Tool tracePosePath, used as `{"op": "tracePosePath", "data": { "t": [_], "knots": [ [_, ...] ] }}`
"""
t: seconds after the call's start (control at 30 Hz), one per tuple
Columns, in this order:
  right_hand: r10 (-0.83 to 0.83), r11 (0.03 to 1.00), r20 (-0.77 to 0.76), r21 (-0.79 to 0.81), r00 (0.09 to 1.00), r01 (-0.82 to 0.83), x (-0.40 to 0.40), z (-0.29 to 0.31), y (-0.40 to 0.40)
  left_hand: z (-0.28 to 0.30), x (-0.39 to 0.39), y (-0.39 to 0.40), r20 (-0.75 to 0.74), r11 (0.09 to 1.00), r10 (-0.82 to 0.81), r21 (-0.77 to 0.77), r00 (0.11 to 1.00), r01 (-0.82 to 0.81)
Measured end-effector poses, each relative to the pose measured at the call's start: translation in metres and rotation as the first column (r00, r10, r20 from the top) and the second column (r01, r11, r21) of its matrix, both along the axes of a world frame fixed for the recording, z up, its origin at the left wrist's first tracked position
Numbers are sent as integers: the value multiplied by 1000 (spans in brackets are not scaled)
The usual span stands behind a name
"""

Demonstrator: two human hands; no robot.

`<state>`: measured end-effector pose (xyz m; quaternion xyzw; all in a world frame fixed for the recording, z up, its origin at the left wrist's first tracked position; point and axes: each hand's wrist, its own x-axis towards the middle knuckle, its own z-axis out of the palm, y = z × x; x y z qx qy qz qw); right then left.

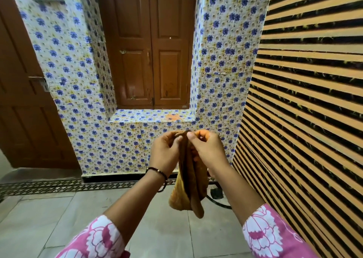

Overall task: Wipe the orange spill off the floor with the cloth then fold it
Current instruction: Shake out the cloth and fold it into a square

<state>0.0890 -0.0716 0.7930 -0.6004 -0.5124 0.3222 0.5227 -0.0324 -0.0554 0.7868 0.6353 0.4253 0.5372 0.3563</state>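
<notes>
A brown and yellow cloth point(189, 189) hangs in the air in front of me, bunched lengthwise, its lower end dangling over the floor. My left hand point(165, 155) pinches its top edge from the left. My right hand point(208, 151) pinches the same top edge from the right, fingertips almost touching the left hand's. An orange patch point(172, 117) lies on the flower-papered ledge below the wooden shutters. No orange spill shows on the visible grey floor tiles point(78, 218).
A wall with blue-flower paper point(117, 139) stands straight ahead, with brown wooden shutters point(151, 47) set in a recess. A brown door point(23, 100) is at left. An orange-and-black striped surface point(304, 100) fills the right. A dark curved object point(218, 196) sits on the floor behind the cloth.
</notes>
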Motion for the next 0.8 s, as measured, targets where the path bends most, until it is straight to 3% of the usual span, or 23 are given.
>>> {"op": "tracePosePath", "data": {
  "t": [0.07,0.13,0.2,0.3,0.37,0.43,0.67,0.8],
  "knots": [
    [-4,999,319,-34,948,16,10,-4,1,8,-5,6,-76,999,2,47,997,1],
    [35,997,419,-78,907,-2,18,-5,-1,18,-8,9,-149,996,-18,84,989,31],
    [199,971,318,-192,927,-142,26,-12,-1,31,-8,8,-152,992,-37,111,988,54],
    [448,867,244,-354,860,-351,36,-37,-6,54,-11,5,-39,989,-64,134,997,69],
    [509,831,266,-398,819,-388,37,-55,-7,67,-18,5,17,981,-74,180,997,70],
    [516,826,263,-405,815,-392,38,-63,-8,73,-27,8,-28,971,-52,232,998,57],
    [403,913,197,-159,894,-377,76,-21,-21,47,-83,29,-142,977,151,174,978,-126],
    [390,919,138,6,910,-395,86,-3,-24,30,-98,32,-196,984,148,123,969,-126]
  ]
}}
